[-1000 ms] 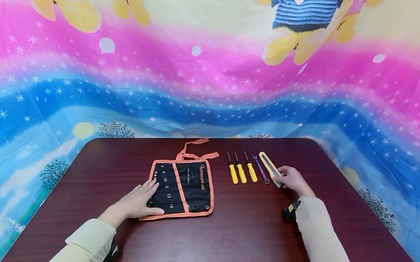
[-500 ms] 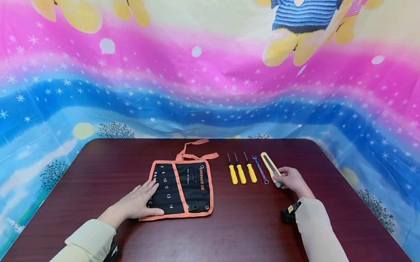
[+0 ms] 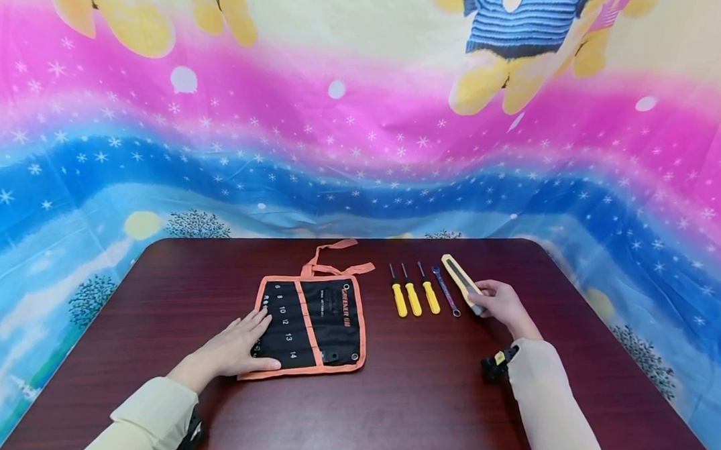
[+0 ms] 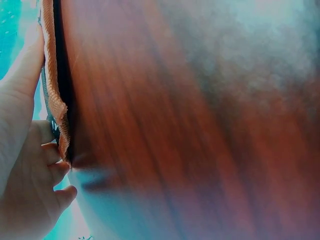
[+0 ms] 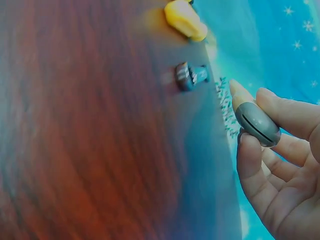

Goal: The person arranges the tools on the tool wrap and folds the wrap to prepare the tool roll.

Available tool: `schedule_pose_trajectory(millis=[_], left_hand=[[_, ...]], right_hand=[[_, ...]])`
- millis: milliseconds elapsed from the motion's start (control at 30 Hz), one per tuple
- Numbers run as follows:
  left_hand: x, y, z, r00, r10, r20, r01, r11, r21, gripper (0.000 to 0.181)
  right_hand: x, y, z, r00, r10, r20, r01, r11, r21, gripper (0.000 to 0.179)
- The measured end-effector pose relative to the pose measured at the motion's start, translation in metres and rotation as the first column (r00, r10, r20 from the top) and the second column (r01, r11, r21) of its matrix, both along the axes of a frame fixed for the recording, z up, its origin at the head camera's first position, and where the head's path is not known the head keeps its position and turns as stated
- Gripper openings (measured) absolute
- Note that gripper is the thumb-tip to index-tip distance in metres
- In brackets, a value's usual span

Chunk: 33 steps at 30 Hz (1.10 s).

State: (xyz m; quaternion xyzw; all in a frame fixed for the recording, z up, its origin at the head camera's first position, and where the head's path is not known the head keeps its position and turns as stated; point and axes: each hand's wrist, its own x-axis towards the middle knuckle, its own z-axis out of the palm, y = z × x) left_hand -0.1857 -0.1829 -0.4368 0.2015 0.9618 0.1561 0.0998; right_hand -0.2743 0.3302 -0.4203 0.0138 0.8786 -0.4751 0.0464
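Observation:
A black tool pouch point(image 3: 332, 318) with orange trim and numbered pockets lies flat on the table. My left hand point(image 3: 234, 344) rests on its left side, fingers extended; in the left wrist view the pouch's orange edge point(image 4: 52, 75) runs beside the thumb. At the right, my right hand point(image 3: 504, 308) pinches a yellow utility knife point(image 3: 458, 273) near its grey end, between thumb and fingers. The knife's grey end point(image 5: 257, 123) faces the camera in the right wrist view, apart from the tabletop. A wrench point(image 3: 447, 292) lies just left of the knife.
Three yellow-handled screwdrivers point(image 3: 414, 298) lie side by side between the pouch and the wrench. Orange ties point(image 3: 334, 269) trail from the pouch's far edge. A patterned cloth backdrop point(image 3: 364, 151) stands behind the dark wooden table point(image 3: 388, 414).
Over the last half second the utility knife has come up and shifted slightly left in my right hand. My left hand stays on the pouch.

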Motion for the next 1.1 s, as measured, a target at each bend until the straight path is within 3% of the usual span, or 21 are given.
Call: schedule_pose_trajectory(millis=[700, 1100], left_hand=[[-0.001, 0.0, 0.0, 1.0, -0.008, -0.006, 0.008, 1.0, -0.004, 0.099], [-0.001, -0.001, -0.001, 1.0, -0.011, -0.007, 0.011, 1.0, -0.006, 0.099]], right_hand=[[0.004, -0.052, 0.031, 0.994, 0.106, -0.035, -0.108, 0.993, -0.056, 0.045], [0.009, -0.082, 0.038, 0.969, 0.235, -0.081, -0.238, 0.971, -0.035, 0.039]])
